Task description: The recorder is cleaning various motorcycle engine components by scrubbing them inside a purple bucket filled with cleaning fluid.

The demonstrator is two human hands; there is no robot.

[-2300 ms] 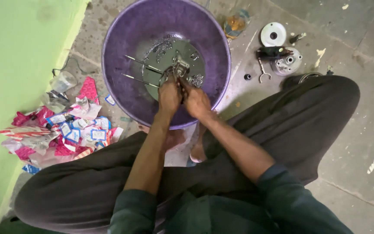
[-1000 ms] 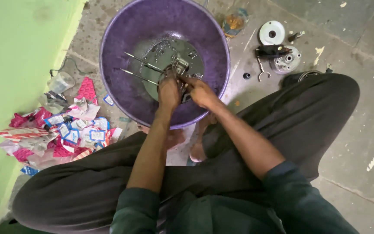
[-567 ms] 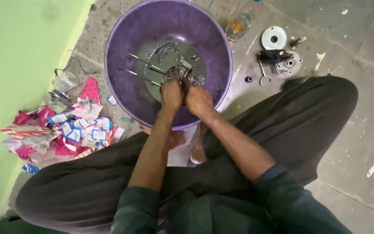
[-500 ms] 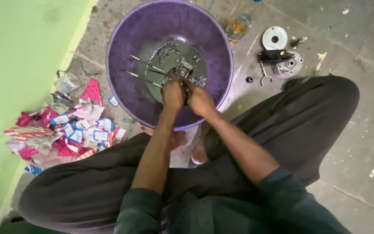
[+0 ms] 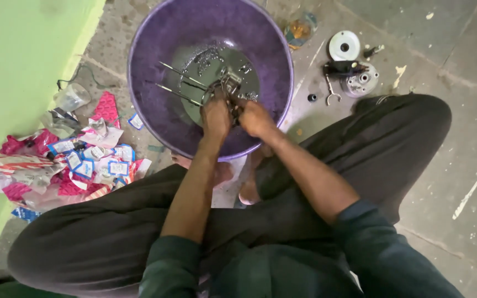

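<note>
Purple plastic basin (image 5: pixel 155 105) catches the liquid while both hands work over it: left hand (image 5: pixel 216 117) and right hand (image 5: pixel 255 117) each clasp the small metal part (image 5: pixel 228 87).

A basin (image 5: pixel 155 105) sits on the floor before my crossed legs, a metal part (image 5: pixel 227 85) and two rods (image 5: pixel 175 83) in it. Torn packets (image 5: pixel 67 165) lie left (against the wall); machine parts (image 5: pixel 354 72) lie right.
</note>
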